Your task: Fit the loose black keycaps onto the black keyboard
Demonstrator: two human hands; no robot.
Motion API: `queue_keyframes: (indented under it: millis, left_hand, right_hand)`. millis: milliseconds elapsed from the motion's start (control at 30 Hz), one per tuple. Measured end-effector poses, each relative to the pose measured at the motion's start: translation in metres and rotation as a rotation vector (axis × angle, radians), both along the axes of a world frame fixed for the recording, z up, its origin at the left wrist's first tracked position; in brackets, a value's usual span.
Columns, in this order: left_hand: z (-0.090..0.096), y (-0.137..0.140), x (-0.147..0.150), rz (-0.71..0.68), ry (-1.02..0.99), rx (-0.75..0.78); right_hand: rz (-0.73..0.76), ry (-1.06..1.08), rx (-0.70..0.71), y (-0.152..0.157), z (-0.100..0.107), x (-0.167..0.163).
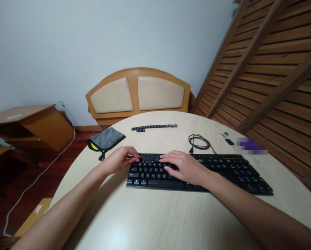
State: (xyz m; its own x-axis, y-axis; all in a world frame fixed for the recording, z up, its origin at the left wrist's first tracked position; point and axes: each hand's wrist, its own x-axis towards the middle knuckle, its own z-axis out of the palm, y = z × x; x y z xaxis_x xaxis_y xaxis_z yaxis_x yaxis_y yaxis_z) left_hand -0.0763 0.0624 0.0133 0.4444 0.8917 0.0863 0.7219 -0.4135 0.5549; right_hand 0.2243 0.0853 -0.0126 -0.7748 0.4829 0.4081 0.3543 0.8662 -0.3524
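A black keyboard (155,183) lies flat on the round table. At its upper left corner is my left hand (121,159), its fingers curled and thumb drawn close to the forefinger. Whatever small thing sits between those fingertips is too hidden to make out. Across the middle of the keyboard rests my right hand (185,166), palm down with fingers stretched over the upper keys and thumb apart. It covers part of the keys. Beyond the keyboard, loose black keycaps (155,127) stand in a long row, with several more in a short row below its left end.
A grey pouch (107,138) with yellow lining lies left of the keyboard. Behind the keyboard is a coiled black cable (199,141). Small tools (229,141) and a blurred purple item (251,145) lie at right on the pale table (145,218). A headboard (139,73) stands beyond.
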Motion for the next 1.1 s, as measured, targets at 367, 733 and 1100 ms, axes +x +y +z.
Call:
queue_keyframes:
  millis: [367, 733, 1100]
  left_hand:
    - [-0.005, -0.001, 0.001, 0.076, -0.102, -0.102]
    - [-0.024, 0.055, -0.009, 0.401, 0.177, 0.201]
    - [-0.034, 0.109, 0.001, 0.582, 0.424, 0.23]
  right_hand:
    - [-0.005, -0.008, 0.003, 0.0, 0.0, -0.001]
    - [0.0, 0.004, -0.01, 0.0, 0.002, 0.0]
    - [0.005, 0.023, -0.012, 0.0, 0.0, 0.001]
